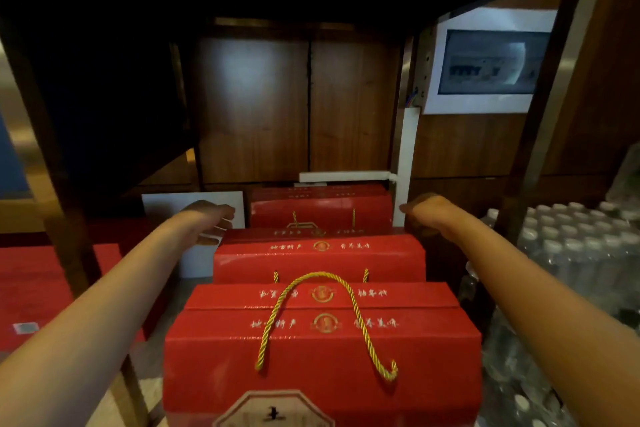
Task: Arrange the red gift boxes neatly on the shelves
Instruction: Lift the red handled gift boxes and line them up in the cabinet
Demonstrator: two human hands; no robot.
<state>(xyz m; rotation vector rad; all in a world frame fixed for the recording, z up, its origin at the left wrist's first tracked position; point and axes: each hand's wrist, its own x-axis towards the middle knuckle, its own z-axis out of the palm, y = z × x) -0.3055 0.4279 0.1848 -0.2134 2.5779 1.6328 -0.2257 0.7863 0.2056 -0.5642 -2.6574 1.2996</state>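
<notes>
Three red gift boxes stand in a row running away from me on a low shelf. The near box [322, 350] has a gold rope handle lying on its top. Behind it is the middle box [318, 258], and the far box [320, 210] sits against the back. My left hand [213, 222] curls against the middle box's far left corner. At that box's far right corner is my right hand [420, 215], its fingers hidden behind it. Both arms reach forward on either side of the row.
Shrink-wrapped packs of water bottles [571, 246] fill the right side. Dark wooden shelf posts stand at the left [69, 218] and right [533, 149]. More red boxes [34, 288] lie at the left. A white board [194, 208] and a wall panel box [491, 62] are behind.
</notes>
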